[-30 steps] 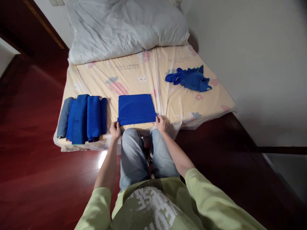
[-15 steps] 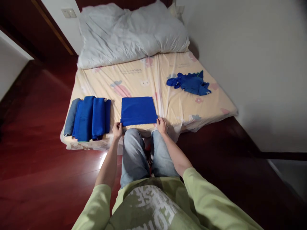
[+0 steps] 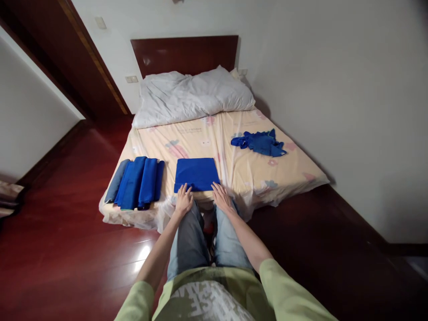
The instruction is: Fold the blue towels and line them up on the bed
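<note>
A flat, folded blue cloth (image 3: 197,170) lies at the front edge of the bed, with a narrow folded strip along its near side. My left hand (image 3: 183,199) rests with spread fingers on the near edge, left of its middle. At the near right corner, my right hand (image 3: 222,196) touches the cloth, fingers stretched out. Several rolled blue cloths (image 3: 135,183) lie side by side to the left, the outermost one (image 3: 117,182) greyish blue. A crumpled blue cloth (image 3: 262,143) lies farther back on the right.
The bed (image 3: 187,138) has a patterned sheet under thin clear plastic. A large pale quilt (image 3: 194,96) lies by the dark headboard (image 3: 187,55). A wall (image 3: 334,111) runs along the right side.
Both hands have let go of the near corners and opened onto the cloth's near edge, the left one moving inward. The view has tilted up, showing the headboard.
</note>
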Motion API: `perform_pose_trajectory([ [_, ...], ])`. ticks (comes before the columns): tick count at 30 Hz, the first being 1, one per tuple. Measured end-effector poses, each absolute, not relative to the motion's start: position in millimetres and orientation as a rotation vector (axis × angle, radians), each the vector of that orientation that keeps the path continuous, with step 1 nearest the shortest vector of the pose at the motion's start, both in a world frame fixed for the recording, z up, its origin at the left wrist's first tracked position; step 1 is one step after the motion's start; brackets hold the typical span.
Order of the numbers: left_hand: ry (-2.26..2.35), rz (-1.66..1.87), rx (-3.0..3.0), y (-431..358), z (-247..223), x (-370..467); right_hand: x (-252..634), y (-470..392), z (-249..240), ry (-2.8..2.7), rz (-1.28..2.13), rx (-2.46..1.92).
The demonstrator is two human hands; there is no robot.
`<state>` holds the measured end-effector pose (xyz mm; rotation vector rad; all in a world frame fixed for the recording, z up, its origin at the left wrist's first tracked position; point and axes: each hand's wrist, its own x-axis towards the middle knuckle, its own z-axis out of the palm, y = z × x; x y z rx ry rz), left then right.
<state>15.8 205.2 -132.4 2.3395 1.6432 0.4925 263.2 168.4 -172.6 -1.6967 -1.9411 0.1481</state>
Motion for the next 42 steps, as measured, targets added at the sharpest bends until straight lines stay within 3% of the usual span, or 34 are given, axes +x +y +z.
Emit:
perform_pose_trajectory([
  [8, 1.811, 0.217, 2.132, 230, -139, 17, 268, 183, -183, -1.997, 0.170, -1.763],
  [42, 1.914, 0.217, 1.955, 262, -149, 15, 271, 204, -182, -1.918, 0.252, -1.858],
])
